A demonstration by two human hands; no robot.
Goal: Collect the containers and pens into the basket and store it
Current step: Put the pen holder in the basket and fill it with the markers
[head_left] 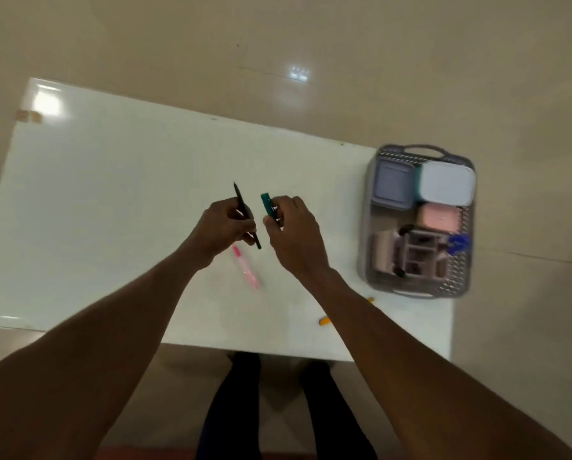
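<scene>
My left hand (pixel 224 229) grips a thin black pen (pixel 241 202) over the middle of the white table (pixel 112 200). Close beside it, my right hand (pixel 294 230) holds a short green marker (pixel 267 204). A pink pen (pixel 246 267) lies on the table just below my left hand. An orange pen (pixel 325 321) lies near the front edge, partly hidden by my right forearm. The grey perforated basket (pixel 464 267) stands at the table's right end with several containers in it: a blue-grey one (pixel 392 187), a white-lidded one (pixel 445 187), a pink one (pixel 437 218) and a divided organiser (pixel 414 257).
A small blue item (pixel 457 243) sits in the basket by its right wall. The basket overhangs the table's right edge slightly. Beige floor tiles surround the table. My legs (pixel 278 410) stand at the front edge.
</scene>
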